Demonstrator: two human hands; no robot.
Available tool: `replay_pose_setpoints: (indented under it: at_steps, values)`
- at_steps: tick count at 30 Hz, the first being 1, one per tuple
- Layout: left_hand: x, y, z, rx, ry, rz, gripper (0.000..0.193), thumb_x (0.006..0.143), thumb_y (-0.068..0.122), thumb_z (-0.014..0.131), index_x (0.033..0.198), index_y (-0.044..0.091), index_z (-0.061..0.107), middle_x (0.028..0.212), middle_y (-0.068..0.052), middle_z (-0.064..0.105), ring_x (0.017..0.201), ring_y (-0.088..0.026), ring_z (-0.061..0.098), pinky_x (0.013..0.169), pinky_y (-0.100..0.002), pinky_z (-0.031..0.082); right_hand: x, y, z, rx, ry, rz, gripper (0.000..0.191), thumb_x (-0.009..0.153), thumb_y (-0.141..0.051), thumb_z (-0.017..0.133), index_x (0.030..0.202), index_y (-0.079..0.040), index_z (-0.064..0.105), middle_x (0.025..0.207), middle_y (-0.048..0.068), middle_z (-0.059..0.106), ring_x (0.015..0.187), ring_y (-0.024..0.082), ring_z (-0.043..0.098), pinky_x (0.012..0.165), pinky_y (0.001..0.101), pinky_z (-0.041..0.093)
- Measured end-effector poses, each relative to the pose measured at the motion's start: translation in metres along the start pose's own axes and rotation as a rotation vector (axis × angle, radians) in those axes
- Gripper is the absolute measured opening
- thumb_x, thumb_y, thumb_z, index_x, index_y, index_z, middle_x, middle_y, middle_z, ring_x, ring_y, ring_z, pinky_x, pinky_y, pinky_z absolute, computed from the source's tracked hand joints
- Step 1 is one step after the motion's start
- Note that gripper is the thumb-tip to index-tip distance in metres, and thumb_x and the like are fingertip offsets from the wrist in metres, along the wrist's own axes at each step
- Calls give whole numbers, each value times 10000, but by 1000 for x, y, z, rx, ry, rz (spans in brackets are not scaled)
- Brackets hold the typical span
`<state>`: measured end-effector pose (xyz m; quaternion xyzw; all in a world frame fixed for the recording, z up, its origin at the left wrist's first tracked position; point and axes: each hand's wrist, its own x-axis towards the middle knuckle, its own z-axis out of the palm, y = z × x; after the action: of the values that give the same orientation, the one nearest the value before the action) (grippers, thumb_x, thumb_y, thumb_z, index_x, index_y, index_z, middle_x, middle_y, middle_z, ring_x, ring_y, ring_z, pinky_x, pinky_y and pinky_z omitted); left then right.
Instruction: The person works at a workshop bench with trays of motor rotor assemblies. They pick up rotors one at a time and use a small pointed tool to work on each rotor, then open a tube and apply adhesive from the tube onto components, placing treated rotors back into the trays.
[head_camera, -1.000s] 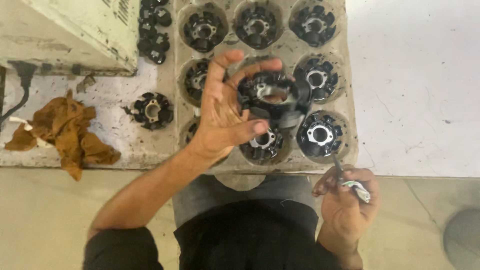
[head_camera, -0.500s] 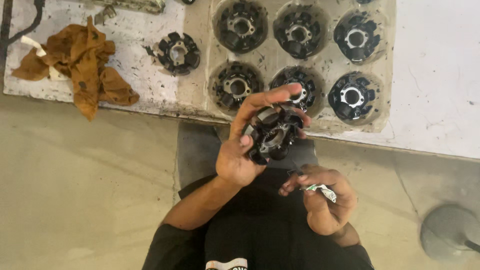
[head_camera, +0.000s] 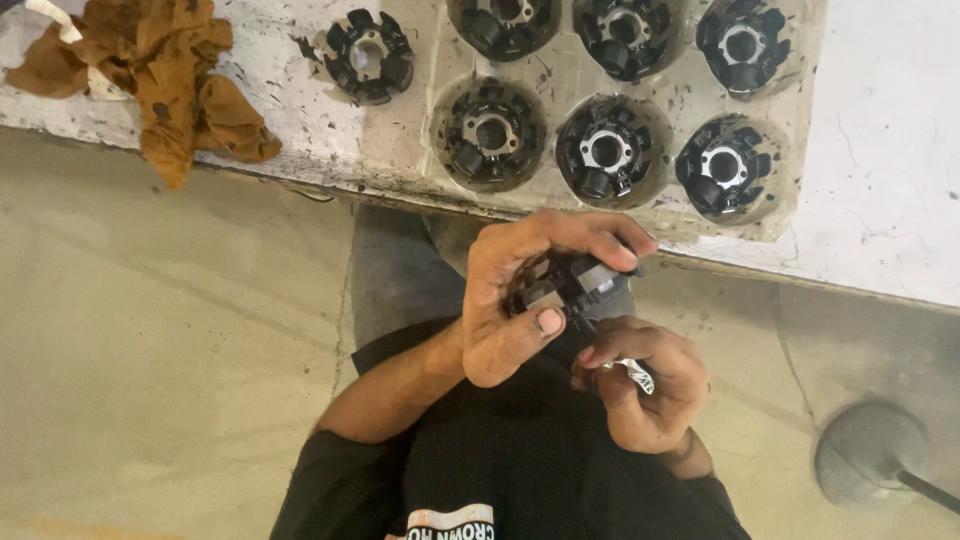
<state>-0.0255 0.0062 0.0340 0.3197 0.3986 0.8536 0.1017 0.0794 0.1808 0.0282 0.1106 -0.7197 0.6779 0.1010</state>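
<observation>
Black and ridged, a round metal part (head_camera: 570, 285) sits in the grip of the left hand (head_camera: 520, 300), held close to the person's chest just below the edge of the workbench (head_camera: 900, 200). The left forearm comes up from the lower left, wrist bent, with the fingers curled over the top of the part and the thumb pressed against its near side — a firm, closed hold. Only a slice of the part shows between the fingers: dark blocky segments and a paler grey face.

The right hand (head_camera: 645, 385) lies just beneath and to the right, almost touching the left. Its fingers are folded tight around a small silvery tool (head_camera: 635, 372), whose tip points up toward the underside of the part; whether the tip touches it cannot be made out.

On the bench above, a clear plastic tray (head_camera: 560, 85) with round pockets holds six matching black round parts (head_camera: 610, 150) — one per pocket, each with a ring of dark blocks around a lighter hub. One more of the same parts (head_camera: 368, 55) lies loose on the stained white surface left of the tray. Farther left lies a crumpled brown rag (head_camera: 165, 65). A grey round base on the floor (head_camera: 870, 455) shows at the lower right.
</observation>
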Motion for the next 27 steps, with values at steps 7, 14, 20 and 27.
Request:
replay_pose_setpoints:
  at_steps: [7,14,20,27]
  values:
    - [-3,-6,5,-171,29,-40,464,1036,290,614,1310,-81,572,1268,-248,635,1252,-272,583,1148,-408,457,6,-7,3,-73,8,-56,237,782,116,462,895,1,634,780,102,667,609,147,644,567,244,507]
    - [-7,-12,2,-212,23,-33,441,1061,293,616,1316,-63,564,1323,-244,632,1270,-237,579,1152,-381,449,1,-6,8,-51,48,-48,175,787,102,527,881,-2,632,778,104,656,641,172,639,545,245,508]
    - [-8,-12,0,-204,38,-32,428,1057,276,611,1318,-61,570,1342,-256,630,1261,-234,583,1160,-377,444,-1,-4,12,-33,95,-35,160,807,56,500,869,-4,634,770,113,655,620,169,633,524,237,499]
    - [-8,-16,-1,-202,65,-13,432,1045,287,605,1309,-52,573,1343,-258,627,1244,-233,594,1155,-382,452,-1,-3,13,-50,89,-49,113,925,-36,527,889,-7,630,765,111,650,590,158,633,526,233,481]
